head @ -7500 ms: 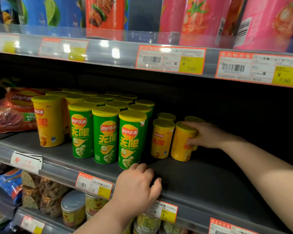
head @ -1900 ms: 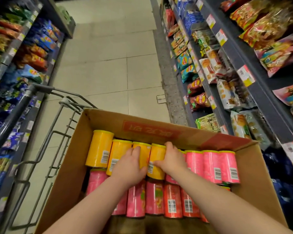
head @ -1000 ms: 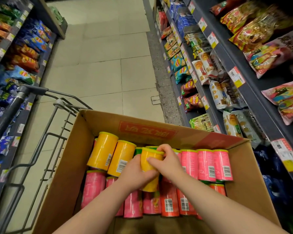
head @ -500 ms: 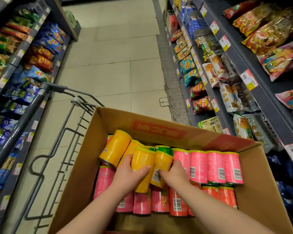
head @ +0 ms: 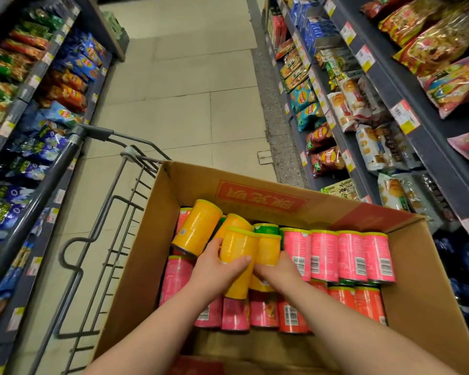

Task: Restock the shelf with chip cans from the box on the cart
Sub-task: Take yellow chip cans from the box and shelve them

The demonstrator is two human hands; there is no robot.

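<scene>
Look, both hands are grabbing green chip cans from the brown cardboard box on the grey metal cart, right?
Not quite: the cans are yellow, not green. In the head view, the left hand grips one yellow cylindrical chip can and the right hand holds a second yellow can beside it. The rest is right: they are in the brown cardboard box on the grey metal cart.

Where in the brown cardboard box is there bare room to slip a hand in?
Free: the bare cardboard strip at the brown cardboard box's near side, before the pink cylindrical cans. Crowded: middle, where left hand and right hand grip yellow cylindrical cans.
</scene>
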